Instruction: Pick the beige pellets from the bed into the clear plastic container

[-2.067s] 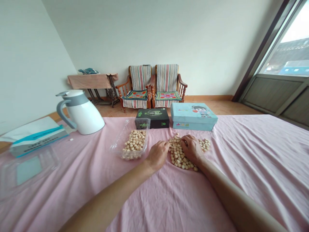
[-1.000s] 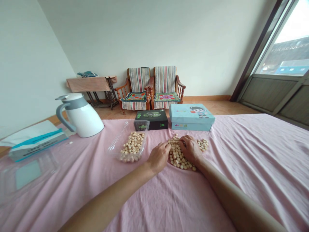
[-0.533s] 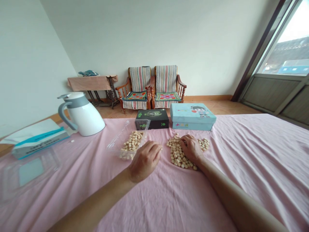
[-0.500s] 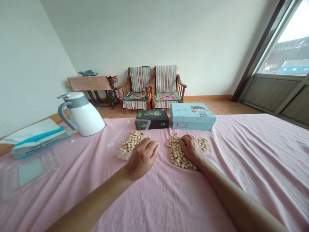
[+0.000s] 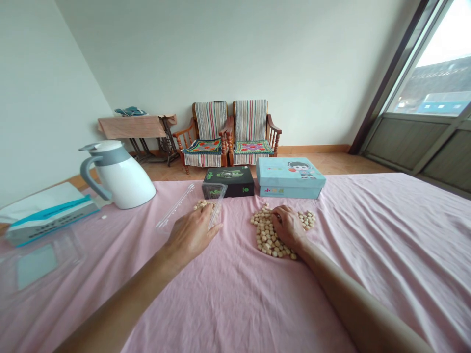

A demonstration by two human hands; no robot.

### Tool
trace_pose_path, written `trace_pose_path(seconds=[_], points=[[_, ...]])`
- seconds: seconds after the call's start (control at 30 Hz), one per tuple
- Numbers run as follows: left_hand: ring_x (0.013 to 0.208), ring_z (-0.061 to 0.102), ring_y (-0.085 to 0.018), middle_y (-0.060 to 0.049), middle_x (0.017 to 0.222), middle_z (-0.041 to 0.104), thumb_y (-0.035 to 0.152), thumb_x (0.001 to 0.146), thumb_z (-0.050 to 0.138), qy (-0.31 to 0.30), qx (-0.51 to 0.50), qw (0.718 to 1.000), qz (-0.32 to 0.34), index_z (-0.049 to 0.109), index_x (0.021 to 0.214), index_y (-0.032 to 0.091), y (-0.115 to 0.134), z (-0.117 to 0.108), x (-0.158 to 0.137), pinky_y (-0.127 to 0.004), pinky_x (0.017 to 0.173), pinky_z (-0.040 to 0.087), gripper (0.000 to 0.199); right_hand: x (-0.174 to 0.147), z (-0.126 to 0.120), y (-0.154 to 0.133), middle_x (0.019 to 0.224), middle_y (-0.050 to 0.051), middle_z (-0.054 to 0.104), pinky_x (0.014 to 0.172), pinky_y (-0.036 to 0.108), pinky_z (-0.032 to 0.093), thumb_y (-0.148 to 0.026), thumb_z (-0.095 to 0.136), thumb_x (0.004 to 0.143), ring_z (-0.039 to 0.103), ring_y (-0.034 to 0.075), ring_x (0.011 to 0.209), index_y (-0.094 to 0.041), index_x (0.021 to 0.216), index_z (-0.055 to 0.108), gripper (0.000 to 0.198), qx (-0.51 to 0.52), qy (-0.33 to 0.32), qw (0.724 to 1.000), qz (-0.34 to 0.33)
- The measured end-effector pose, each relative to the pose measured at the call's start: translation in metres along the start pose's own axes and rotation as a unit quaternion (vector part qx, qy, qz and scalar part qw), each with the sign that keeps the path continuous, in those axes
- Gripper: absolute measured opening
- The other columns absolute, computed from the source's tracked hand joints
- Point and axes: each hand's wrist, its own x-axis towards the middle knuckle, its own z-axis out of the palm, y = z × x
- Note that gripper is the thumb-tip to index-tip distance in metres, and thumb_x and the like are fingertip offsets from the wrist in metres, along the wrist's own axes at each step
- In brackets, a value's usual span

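My left hand point(image 5: 193, 233) reaches over the near side of a clear plastic container point(image 5: 174, 208), its fingers stretched forward and the thumb held apart. Small beige round pieces point(image 5: 202, 204) show inside the container beyond the fingers; my hand covers the others. A loose heap of the same pieces point(image 5: 268, 234) lies on the cloth to the right. Resting on this heap is my right hand point(image 5: 289, 225), with its fingers curled down among the pieces. Whatever those fingertips hold is hidden.
Behind the heap stand a black box point(image 5: 230, 182) and a light-blue box point(image 5: 290, 179). At left are a white jug point(image 5: 128, 179), a tissue pack point(image 5: 53, 215) and a clear plastic lid point(image 5: 39, 267). The pink cloth point(image 5: 228, 304) is wrinkled.
My left hand has moved left and over the container, its thumb now spread away from the fingers. My right hand stays on the heap. The view has shifted slightly.
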Motion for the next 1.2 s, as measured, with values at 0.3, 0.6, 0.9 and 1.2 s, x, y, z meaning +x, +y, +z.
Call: trace_pose_path(seconds=[0.3, 0.6, 0.9, 1.2], points=[[0.085, 0.065, -0.021, -0.009, 0.095, 0.067, 0.011, 0.079, 0.044, -0.03, -0.012, 0.999, 0.014, 0.037, 0.131, 0.02, 0.018, 0.021, 0.007, -0.031, 0.075, 0.049, 0.053, 0.0, 0.001, 0.0, 0.085, 0.007, 0.062, 0.08, 0.03, 0.04, -0.02, 0.045, 0.084, 0.054, 0.019, 0.085, -0.019, 0.079, 0.062, 0.017, 0.003, 0.002, 1.0, -0.005], [0.111, 0.05, -0.023, -0.01, 0.115, 0.055, 0.02, 0.087, 0.047, 0.07, -0.067, 0.983, 0.157, 0.045, 0.12, 0.017, 0.075, 0.009, 0.002, -0.038, 0.098, 0.04, 0.033, 0.0, 0.001, 0.0, 0.086, 0.007, 0.062, 0.08, 0.03, 0.04, -0.02, 0.044, 0.084, 0.054, 0.019, 0.085, -0.018, 0.081, 0.062, 0.018, 0.005, 0.001, 1.0, -0.001], [0.093, 0.059, -0.023, -0.016, 0.099, 0.06, -0.003, 0.083, 0.035, -0.078, 0.054, 0.989, 0.115, 0.053, 0.102, 0.008, 0.105, 0.07, 0.021, -0.035, 0.078, 0.05, 0.028, 0.0, 0.0, -0.001, 0.084, 0.008, 0.062, 0.08, 0.03, 0.039, -0.02, 0.045, 0.084, 0.055, 0.019, 0.085, -0.018, 0.078, 0.061, 0.017, 0.004, 0.0, 1.0, -0.001], [0.095, 0.056, -0.02, -0.01, 0.099, 0.058, 0.002, 0.086, 0.038, -0.055, 0.018, 0.989, 0.137, 0.052, 0.096, 0.013, 0.092, 0.072, 0.025, -0.032, 0.081, 0.049, 0.021, 0.001, 0.0, -0.004, 0.087, 0.008, 0.063, 0.081, 0.029, 0.038, -0.02, 0.045, 0.085, 0.055, 0.019, 0.087, -0.017, 0.079, 0.062, 0.018, 0.001, -0.002, 1.0, 0.011]])
